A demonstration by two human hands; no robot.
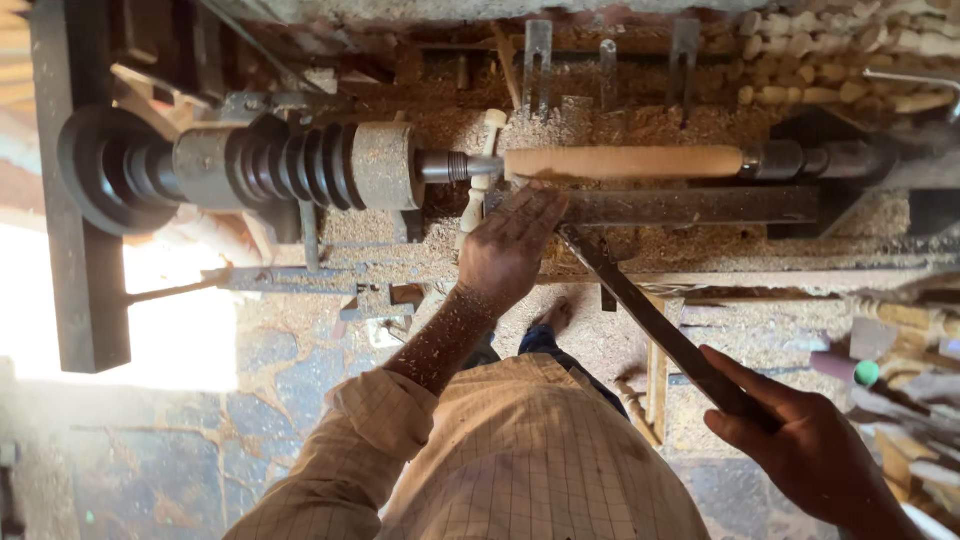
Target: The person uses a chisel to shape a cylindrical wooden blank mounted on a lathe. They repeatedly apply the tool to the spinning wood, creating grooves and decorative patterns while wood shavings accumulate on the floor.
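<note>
- Nearest to us, our right hand (800, 440) is closing around the handle end of a long dark turning chisel (650, 315), fingers wrapped over it, down at the lower right and well back from the lathe.
- The chisel is running up and to the left from that grip, its long axis slanting toward the work, and its far end is passing under our left hand (508, 250).
- Our left hand is lying spread, fingers together and fairly flat, pressing the blade down where it is crossing the dark metal tool rest (700, 205); the forearm behind it is dusted with wood shavings.
- So the left hand is much the nearer of the two to the work: its fingertips are sitting just beside the near-left end of the piece, while the right is staying well apart.
- Just beyond the fingers, the pale wooden spindle (625, 162) is lying horizontally, left to right, parallel to the rest and across the line of the chisel.
- We are seeing it held between the threaded nose of the stepped pulley headstock (300, 165) on the left and the dark tailstock centre (800, 160) on the right.
- Farthest off, sawdust (600, 120) is heaping behind the lathe, and a stack of pale turned pieces (840, 60) is lying at the upper right.
</note>
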